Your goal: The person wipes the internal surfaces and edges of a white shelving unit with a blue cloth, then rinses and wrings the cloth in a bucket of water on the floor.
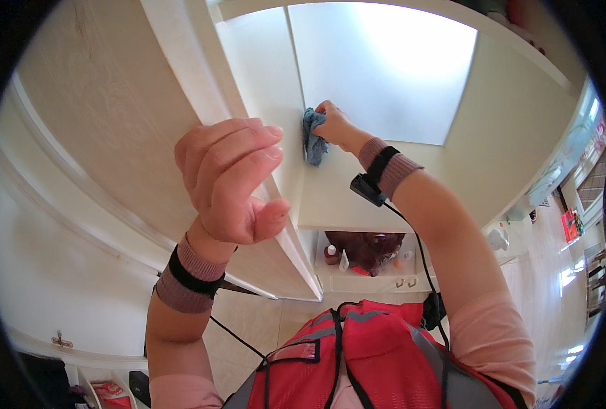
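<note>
My right hand (338,127) grips a blue-grey cloth (315,137), pressing it into the left inner corner of a white cabinet compartment (369,197), beside its pale, glossy back panel (385,82). Closer to the camera, my left hand (231,181) is raised in front of the compartment's left edge with its fingers curled and thumb apart. It holds nothing. Both wrists wear ribbed cuffs with black straps, and a small black device (368,189) is fastened by the right one.
Below the compartment, a lower shelf holds a dark plastic bag (367,250) and a small bottle (331,254). A cabinet door (114,117) stands along the left. Black cables run from both wrists. At the right, a red box (571,225) lies on the floor.
</note>
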Action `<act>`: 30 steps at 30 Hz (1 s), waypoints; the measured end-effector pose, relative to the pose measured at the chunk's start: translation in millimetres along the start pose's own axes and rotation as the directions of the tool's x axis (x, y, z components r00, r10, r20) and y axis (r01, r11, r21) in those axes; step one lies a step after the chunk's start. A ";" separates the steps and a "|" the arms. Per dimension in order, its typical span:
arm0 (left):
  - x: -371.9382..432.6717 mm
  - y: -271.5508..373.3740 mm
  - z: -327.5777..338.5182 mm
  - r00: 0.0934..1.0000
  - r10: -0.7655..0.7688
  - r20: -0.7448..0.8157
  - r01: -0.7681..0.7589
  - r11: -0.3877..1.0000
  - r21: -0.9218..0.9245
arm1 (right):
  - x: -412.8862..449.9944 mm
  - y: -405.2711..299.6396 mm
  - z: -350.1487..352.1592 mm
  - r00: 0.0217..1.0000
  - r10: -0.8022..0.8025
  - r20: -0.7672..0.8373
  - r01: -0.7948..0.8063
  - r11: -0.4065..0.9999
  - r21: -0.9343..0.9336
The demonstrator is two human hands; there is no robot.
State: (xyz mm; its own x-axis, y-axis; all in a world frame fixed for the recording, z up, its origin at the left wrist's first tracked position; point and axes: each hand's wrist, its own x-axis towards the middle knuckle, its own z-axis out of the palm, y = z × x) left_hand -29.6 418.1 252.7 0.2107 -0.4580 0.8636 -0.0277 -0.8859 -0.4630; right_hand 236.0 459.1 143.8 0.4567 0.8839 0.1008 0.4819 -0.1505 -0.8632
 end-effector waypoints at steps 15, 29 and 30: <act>3.6 4.1 3.0 1.000 -0.009 -0.002 0.009 0.999 0.045 | -52.6 -5.9 32.6 0.938 0.098 0.334 -0.097 0.995 -0.019; 3.1 5.9 7.0 0.999 -0.022 -0.026 0.021 1.000 -0.015 | -141.9 -31.4 -20.2 0.931 -0.134 0.341 0.054 0.970 0.235; 3.1 5.6 6.0 0.999 -0.021 -0.024 0.021 1.000 -0.017 | -125.0 -27.8 -24.5 0.958 -0.132 0.257 0.073 0.971 0.227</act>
State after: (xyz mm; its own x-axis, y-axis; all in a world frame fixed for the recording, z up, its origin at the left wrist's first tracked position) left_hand -23.2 412.2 251.6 0.1876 -0.4406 0.8779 -0.0395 -0.8964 -0.4414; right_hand 183.8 341.9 167.4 0.1820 0.9798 0.0832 0.3310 0.0187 -0.9435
